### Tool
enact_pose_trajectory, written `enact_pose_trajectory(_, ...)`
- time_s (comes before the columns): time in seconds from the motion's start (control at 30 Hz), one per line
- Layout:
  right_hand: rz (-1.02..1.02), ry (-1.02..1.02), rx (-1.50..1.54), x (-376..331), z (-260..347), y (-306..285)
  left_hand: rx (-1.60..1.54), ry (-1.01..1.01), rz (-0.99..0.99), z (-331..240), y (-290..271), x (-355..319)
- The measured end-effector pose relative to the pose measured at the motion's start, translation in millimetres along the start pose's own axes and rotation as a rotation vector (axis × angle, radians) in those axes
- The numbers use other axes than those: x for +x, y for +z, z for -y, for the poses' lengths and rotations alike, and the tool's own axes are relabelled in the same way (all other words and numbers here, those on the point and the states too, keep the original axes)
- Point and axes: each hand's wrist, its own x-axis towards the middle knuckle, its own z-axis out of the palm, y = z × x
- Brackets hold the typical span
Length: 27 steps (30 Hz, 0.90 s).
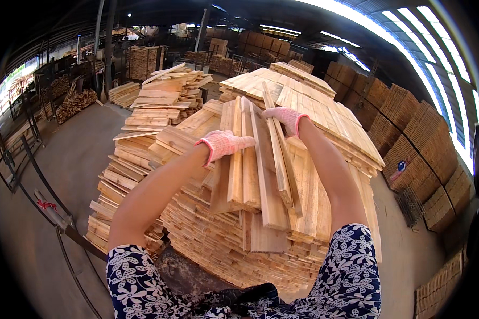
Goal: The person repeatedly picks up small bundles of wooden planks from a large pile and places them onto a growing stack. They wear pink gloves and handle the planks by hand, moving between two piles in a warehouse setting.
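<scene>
**Count at the wood stacks**

I count two gloved hands: my left hand (226,142) and my right hand (285,117). Under the left fingers (245,141) stand about four loose wooden slats (245,175) on edge; at the right fingers (275,112), one thin strip (279,154). Beyond the fingertips I see two big plank stacks (314,106), the other (159,101) to their left; the planks are too many to count.

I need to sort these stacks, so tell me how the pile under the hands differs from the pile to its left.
The pile under the hands is packed tight with level layers; the left pile is loose, its boards jutting out at odd angles. The left hand and right hand rest on slats atop the first pile; nothing touches the left one. Both are pale sawn planks on a concrete floor.
</scene>
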Motion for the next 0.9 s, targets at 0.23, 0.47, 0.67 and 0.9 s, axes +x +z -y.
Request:
enact_pose_trajectory(0.23, -0.111, 0.185, -0.048, -119, -110, -118, -0.126, -0.172, -0.148, -58, -9, -7)
enact_pose_trajectory(0.47, -0.337, 0.352, -0.889, -148, -240, -189, 0.879, 0.13, -0.038, -121, -2, 37)
enact_pose_trajectory(0.67, -0.208, 0.219, -0.733, -145, -246, -201, 1.039, -0.015, -0.057, -117, -3, 59)
enact_pose_trajectory(0.9, -0.134, 0.202, 0.186, -211, -253, -301, 1.265, 0.024, -0.027, -204, 12, 55)
